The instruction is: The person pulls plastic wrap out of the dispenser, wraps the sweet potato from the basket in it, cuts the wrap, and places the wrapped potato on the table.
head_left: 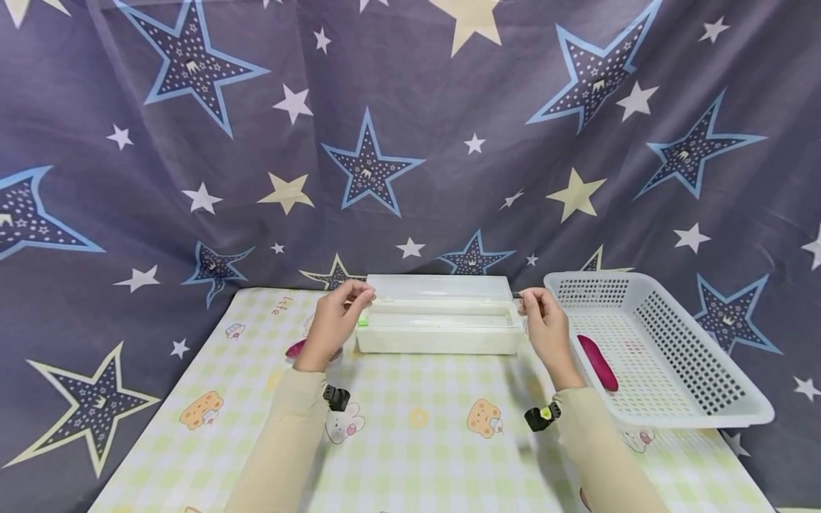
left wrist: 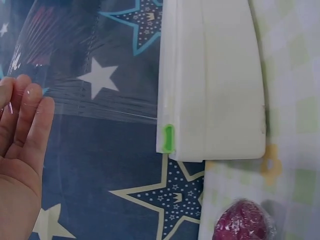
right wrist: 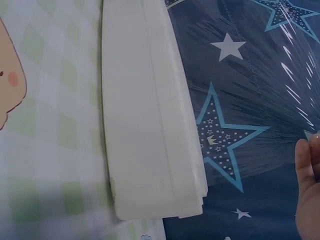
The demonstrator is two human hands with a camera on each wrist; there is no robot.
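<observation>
A long white cling film dispenser [head_left: 436, 340] lies on the table, its translucent lid [head_left: 441, 286] raised at the back. A green slider [left wrist: 169, 139] sits at its left end. From the dispenser a sheet of clear cling film [left wrist: 120, 102] stretches out, creased and taut, to both hands. My left hand [head_left: 336, 320] pinches the film's left corner between thumb and fingers. At the other corner, my right hand [head_left: 548, 335] pinches the film too; most of it is cut off in the right wrist view. A purple item wrapped in film [left wrist: 242, 222] lies beside the dispenser's left end.
On the right stands a white perforated basket [head_left: 699, 420], with a long magenta item [head_left: 598, 363] at its left side. A checked cloth with cartoon prints covers the table [head_left: 417, 456]. Behind it hangs a dark curtain [head_left: 410, 78] with stars.
</observation>
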